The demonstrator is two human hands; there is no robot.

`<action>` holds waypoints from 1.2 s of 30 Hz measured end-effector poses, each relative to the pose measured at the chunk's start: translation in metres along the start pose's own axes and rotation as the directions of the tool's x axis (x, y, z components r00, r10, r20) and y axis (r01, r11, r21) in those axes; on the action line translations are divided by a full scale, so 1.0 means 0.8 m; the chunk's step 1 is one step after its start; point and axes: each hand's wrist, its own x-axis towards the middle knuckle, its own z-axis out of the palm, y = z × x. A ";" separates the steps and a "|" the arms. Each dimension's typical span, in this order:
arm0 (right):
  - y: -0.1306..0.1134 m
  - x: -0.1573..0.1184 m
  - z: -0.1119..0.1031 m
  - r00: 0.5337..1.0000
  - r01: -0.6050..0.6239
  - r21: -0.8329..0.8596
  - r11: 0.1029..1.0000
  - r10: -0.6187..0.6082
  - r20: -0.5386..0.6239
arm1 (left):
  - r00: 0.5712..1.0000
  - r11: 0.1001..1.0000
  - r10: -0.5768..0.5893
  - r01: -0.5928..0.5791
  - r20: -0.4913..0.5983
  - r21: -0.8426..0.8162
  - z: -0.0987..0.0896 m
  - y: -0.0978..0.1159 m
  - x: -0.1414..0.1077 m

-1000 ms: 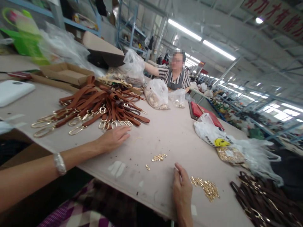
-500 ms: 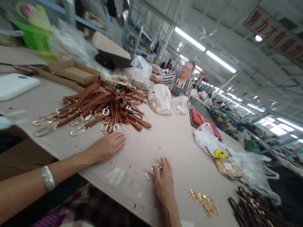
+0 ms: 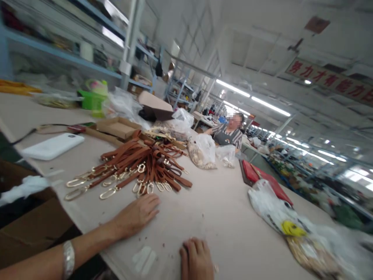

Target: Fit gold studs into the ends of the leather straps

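Observation:
My left hand [image 3: 139, 215] lies flat on the table, palm down, fingers stretched out, holding nothing. Just beyond it is a pile of brown leather straps [image 3: 125, 157] fitted with gold snap hooks [image 3: 108, 193]. At the bottom edge my right hand [image 3: 198, 259] rests on the table with its fingers curled and pressed down. Whatever is beneath those fingers is hidden. One small gold piece [image 3: 216, 268] shows beside this hand.
A white phone [image 3: 54, 146] and a cardboard tray [image 3: 118, 127] are at the left. Bags of small parts [image 3: 202, 149] stand at the back, near a person [image 3: 229, 136]. Red folders [image 3: 266, 181] and a smiley-face plastic bag [image 3: 274, 210] lie at right.
The view has tilted up and swung left, so the gold pieces and dark straps at lower right are out of sight. My right hand's fingers, extended before, are now curled. My left hand stays put.

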 end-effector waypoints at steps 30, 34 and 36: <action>0.029 0.032 -0.058 0.952 -0.057 -0.067 0.996 0.075 0.297 | 0.991 0.999 0.023 -0.017 0.135 -0.046 0.006 -0.008 0.019; 0.046 0.006 -0.081 0.952 -0.122 -0.087 0.989 0.142 0.272 | 0.991 0.999 0.006 0.001 0.130 -0.054 0.009 -0.007 0.020; 0.048 0.003 -0.085 0.955 -0.169 -0.084 0.982 0.184 0.231 | 0.991 0.999 0.001 0.005 0.133 -0.046 0.010 -0.005 0.020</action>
